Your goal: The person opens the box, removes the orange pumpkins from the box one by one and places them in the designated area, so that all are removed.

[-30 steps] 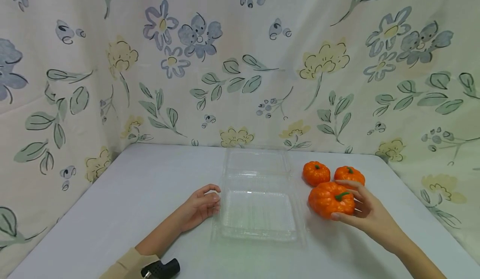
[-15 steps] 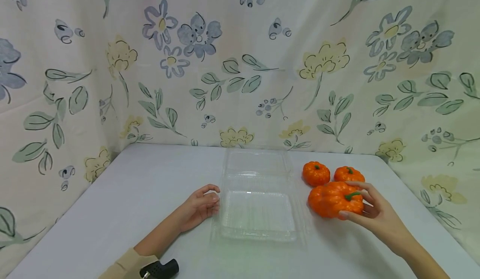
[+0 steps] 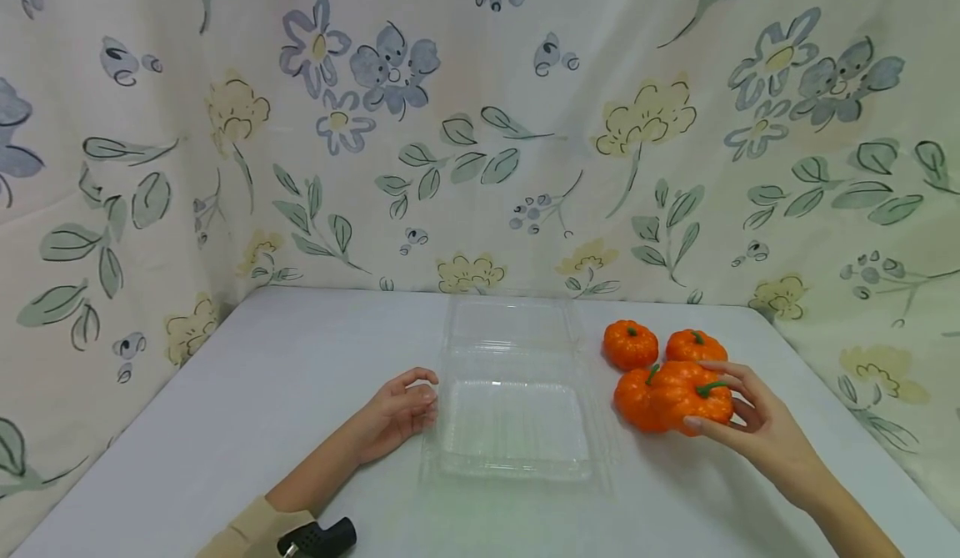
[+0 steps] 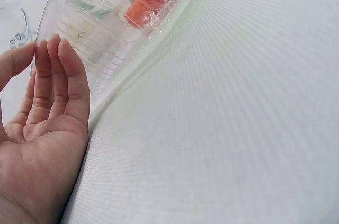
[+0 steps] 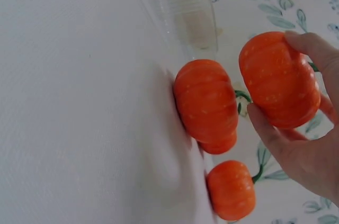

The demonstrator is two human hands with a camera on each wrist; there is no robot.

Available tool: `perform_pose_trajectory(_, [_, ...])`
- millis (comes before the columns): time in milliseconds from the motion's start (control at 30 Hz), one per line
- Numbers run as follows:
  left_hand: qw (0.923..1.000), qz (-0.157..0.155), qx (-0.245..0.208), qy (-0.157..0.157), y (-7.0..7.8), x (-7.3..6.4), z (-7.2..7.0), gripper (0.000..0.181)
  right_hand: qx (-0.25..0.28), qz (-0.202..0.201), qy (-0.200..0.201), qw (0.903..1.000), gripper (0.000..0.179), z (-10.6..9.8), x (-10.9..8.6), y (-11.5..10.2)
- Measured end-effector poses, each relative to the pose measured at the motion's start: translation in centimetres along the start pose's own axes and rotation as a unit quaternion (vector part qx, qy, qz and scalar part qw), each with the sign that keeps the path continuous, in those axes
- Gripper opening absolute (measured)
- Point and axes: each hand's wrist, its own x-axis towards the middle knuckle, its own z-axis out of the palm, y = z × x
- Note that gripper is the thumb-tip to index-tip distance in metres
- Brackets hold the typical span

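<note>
My right hand point(image 3: 761, 433) grips an orange toy pumpkin point(image 3: 693, 395) with a green stem, thumb on one side and fingers on the other. The right wrist view shows this held pumpkin point(image 5: 280, 81) raised off the white table. Close to its left sits a second pumpkin point(image 3: 636, 401), partly covered by it. Beside the left edge of a clear plastic clamshell box point(image 3: 517, 466) rests my left hand point(image 3: 397, 412). Its relaxed fingers point(image 4: 71, 70) are at the box's rim in the left wrist view; whether they pinch it is unclear. The box lies with its lid point(image 3: 513, 320) folded back.
Two more pumpkins, one at the back left point(image 3: 631, 344) and one at the back right point(image 3: 696, 345), stand behind the held one. A floral cloth point(image 3: 480, 124) hangs along the back and sides of the white table point(image 3: 300, 358).
My right hand has moved slightly right with its pumpkin, away from the one at its left, whose stem now shows. The left hand and the box have stayed in place.
</note>
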Motion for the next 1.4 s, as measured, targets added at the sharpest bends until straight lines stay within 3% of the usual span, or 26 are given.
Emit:
perform_pose_trajectory(233, [0.9998,-0.003,0.009,0.015,0.0,0.0,0.0,0.02,-0.014,0.004,0.005,0.9999,0.064,-0.8,0.0,0.5])
perform_pose_trajectory(1400, [0.9999,-0.004,0.004,0.009,0.0,0.1,-0.1,0.021,-0.042,0.041,0.007,0.9983,0.064,-3.9,0.5,3.3])
